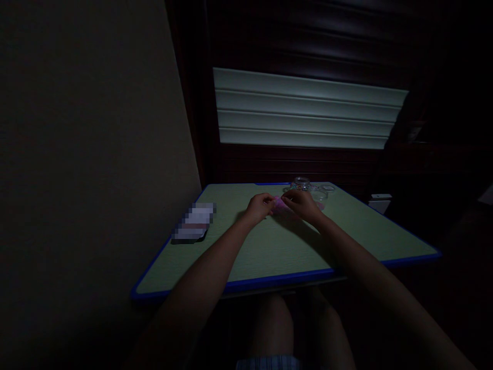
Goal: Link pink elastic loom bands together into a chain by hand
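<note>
A small pink item (283,205), soft-looking and too dim to name, is held a little above the table between my two hands. My left hand (260,207) pinches its left side with thumb and fingers. On the other side, my right hand (302,204) has its fingertips closed on the upper right edge. Just behind the right hand stands an open clear jar (301,183) with small colourful bits near its base. A low clear container (320,195) with something pale pink in it is partly covered by that same hand.
The light green table (246,262) has a raised blue rim. A pixelated pale packet or box (194,222) lies near its left edge, by the wall. A clear round lid (327,189) rests at the back right. Dark panelling rises behind the table.
</note>
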`<state>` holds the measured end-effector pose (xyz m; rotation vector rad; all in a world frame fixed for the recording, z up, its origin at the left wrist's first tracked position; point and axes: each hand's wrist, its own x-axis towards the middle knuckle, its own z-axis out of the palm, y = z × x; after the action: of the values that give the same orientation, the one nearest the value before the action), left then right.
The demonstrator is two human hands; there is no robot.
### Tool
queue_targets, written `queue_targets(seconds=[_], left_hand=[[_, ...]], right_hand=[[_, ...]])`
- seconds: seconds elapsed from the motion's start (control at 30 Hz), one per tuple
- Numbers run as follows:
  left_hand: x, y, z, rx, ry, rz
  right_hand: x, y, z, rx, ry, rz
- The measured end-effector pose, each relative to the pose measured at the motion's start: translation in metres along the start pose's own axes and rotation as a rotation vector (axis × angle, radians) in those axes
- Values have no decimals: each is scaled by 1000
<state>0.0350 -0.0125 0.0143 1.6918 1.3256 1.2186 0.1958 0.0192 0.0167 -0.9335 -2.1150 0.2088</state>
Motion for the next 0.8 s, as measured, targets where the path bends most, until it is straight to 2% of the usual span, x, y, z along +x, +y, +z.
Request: queue_targets(seconds=[0.13, 0.4, 0.8], left_hand=[[1, 0, 0, -7, 10, -1], [1, -2, 1, -17, 19, 9], [3, -4, 1, 8, -2, 14]], right_hand=[[2, 7, 1, 112, -28, 170], [-4, 5, 0, 504, -241, 475], [-5, 4, -1, 569, -268, 537]])
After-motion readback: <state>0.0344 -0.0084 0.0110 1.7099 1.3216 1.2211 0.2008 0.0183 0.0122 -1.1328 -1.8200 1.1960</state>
